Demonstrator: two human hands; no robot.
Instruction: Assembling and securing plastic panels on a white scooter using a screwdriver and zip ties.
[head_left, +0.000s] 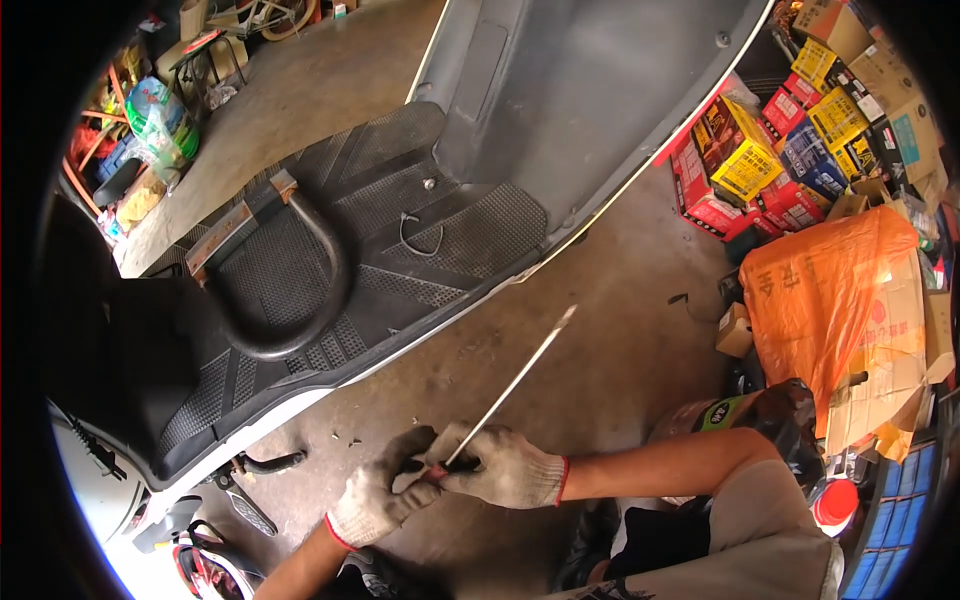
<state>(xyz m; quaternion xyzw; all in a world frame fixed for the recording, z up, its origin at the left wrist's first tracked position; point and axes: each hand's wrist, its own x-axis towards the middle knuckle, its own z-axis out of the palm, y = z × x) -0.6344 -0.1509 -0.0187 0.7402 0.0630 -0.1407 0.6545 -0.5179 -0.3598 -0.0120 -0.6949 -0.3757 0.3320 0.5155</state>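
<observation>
"What do the hands have?"

"One screwdriver, between the two gloved hands. The left hand is curled closed at its red handle, and the right hand is closed there too, the shaft slanting out ahead of it. The fingers partly hide the handle."

"How far along, then?"

"Partway, I'd judge. The tip seems to touch nothing, and one U-shaped bar lies on the scooter footboard, ahead and left of the left hand. Whether it's fastened I can't tell, so what's left is unclear."

"Anything else to count?"

"One thin loop and one small metal piece, farther ahead of the left hand. Ahead and right of the right hand, one orange sheet; beyond it, boxes overlapping too much to count."
</observation>
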